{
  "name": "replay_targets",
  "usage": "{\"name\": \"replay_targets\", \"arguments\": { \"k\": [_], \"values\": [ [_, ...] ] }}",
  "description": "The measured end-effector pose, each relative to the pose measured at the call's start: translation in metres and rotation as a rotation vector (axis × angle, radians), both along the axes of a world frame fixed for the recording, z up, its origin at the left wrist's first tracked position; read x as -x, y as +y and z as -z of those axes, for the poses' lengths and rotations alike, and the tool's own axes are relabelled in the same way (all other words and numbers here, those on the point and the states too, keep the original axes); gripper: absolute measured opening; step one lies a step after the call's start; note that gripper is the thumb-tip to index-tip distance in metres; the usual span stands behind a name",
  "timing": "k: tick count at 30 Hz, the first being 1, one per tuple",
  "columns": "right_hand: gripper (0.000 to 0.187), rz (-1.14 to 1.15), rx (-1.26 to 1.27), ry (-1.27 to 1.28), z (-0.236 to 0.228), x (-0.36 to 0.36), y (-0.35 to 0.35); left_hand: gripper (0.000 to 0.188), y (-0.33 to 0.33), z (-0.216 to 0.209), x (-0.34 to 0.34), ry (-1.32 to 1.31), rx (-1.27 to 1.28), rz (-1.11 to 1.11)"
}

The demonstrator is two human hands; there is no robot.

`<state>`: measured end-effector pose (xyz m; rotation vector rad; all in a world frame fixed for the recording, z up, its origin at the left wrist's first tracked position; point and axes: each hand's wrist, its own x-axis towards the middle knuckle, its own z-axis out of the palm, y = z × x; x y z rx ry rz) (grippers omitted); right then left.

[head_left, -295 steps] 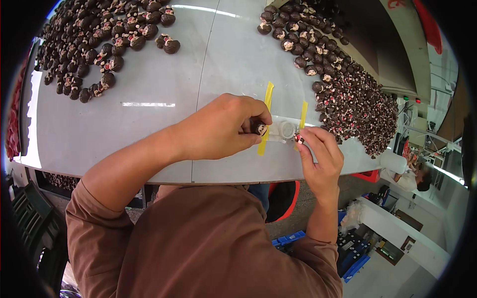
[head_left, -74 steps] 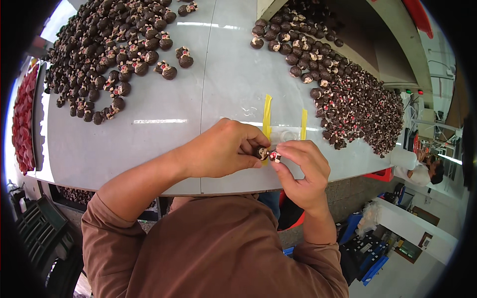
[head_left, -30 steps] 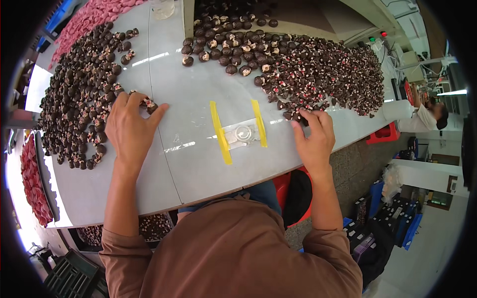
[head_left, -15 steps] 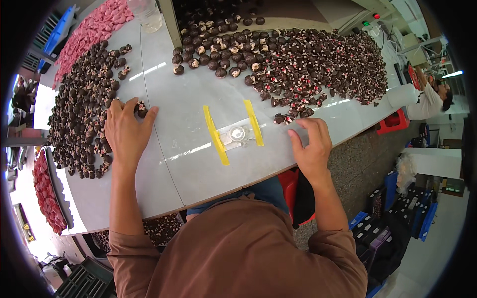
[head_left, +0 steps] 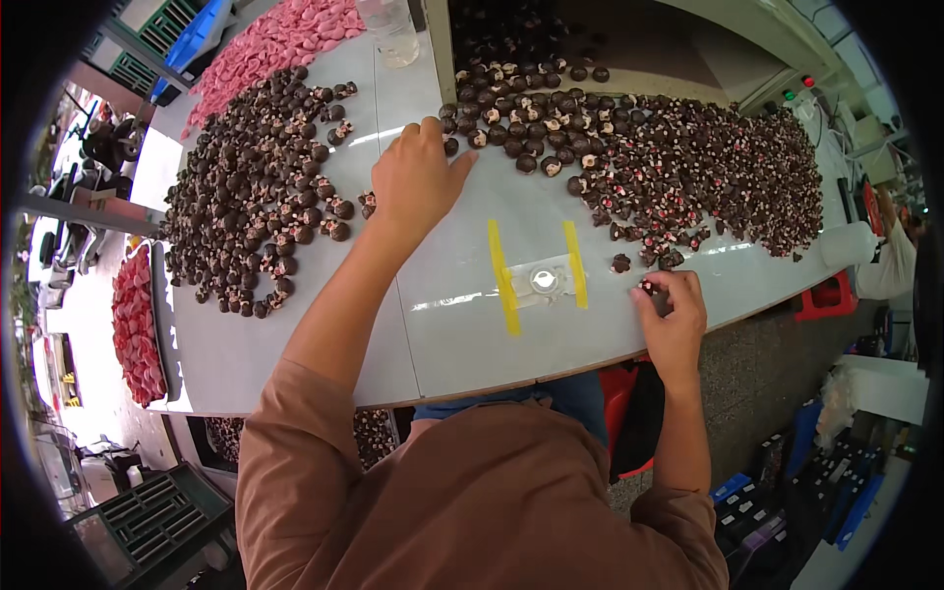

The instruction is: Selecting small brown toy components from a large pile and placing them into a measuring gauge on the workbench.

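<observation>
My left hand (head_left: 418,177) reaches over the back middle of the table, thumb spread from the bent fingers. A dark brown ball (head_left: 450,147) lies between thumb and fingers, apparently still on the table. Beside the hand is a group of dark balls with cream patches (head_left: 531,128). Near the front edge, my right hand (head_left: 677,324) pinches a small dark brown piece (head_left: 648,287) between thumb and fingertips. Just beyond it spreads a heap of small dark pieces with white and red bits (head_left: 708,167). Between the hands, a clear round fixture (head_left: 544,280) sits between two yellow tape strips (head_left: 503,280).
At left lies a large pile of dark balls (head_left: 246,197), with pink pieces (head_left: 280,44) behind. A clear plastic container (head_left: 393,34) stands by a post (head_left: 439,49). Red pieces (head_left: 138,324) fill a tray at far left. A red stool (head_left: 826,297) stands beyond the table's right edge.
My left hand has left the left pile and moved right and away, to the balls at the back. My right hand has closed on a small dark piece. The view has shifted left.
</observation>
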<state>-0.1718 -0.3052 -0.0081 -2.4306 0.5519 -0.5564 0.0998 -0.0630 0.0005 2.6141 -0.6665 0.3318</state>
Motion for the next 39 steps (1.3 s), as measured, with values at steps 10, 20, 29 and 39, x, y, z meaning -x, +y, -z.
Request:
{"name": "replay_targets", "arguments": {
  "k": [10,20,29,39],
  "values": [
    [0.023,-0.049,-0.486,-0.117,0.001,0.013,0.002,0.041,0.036,-0.016,0.031,0.795,0.567,0.179],
    [0.031,-0.262,-0.749,-0.008,-0.008,0.000,0.019,0.037,0.057,0.005,0.082,1.325,0.861,0.374],
    [0.035,-0.413,-0.574,0.024,-0.018,-0.031,0.037,0.030,0.068,0.007,0.090,1.255,0.763,0.507],
    [0.032,-0.635,0.115,0.091,-0.047,-0.058,0.051,0.033,0.069,0.007,0.099,0.990,0.668,0.513]
  ]
}}
